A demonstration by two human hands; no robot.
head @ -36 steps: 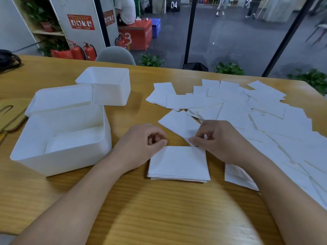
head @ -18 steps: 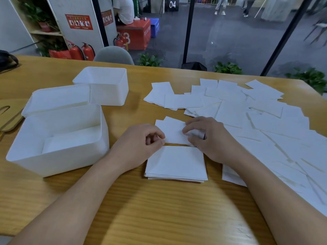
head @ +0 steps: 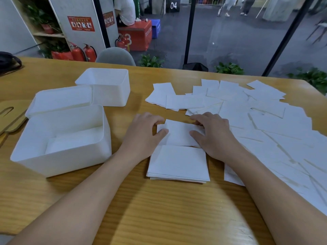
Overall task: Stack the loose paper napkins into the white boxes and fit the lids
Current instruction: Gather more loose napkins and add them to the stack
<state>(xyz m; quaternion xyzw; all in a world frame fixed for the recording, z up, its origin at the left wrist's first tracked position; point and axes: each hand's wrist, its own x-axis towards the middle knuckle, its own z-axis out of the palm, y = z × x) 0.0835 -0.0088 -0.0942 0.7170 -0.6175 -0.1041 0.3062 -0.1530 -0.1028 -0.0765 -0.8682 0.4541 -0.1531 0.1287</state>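
Left hand (head: 143,133) and right hand (head: 214,135) pinch one napkin (head: 178,132) by its side edges, fingers curled, on the desk (head: 159,209) just behind the napkin stack (head: 177,162). Open white box (head: 60,138) left.

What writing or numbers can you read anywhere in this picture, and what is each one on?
"04": white digits on a black box on the floor beyond the table.
A large pale "3", partly hidden: on the red crate.
Red wall poster: print too small to read.
Second red poster: blurred, unreadable.
Napkins and white boxes: no text.
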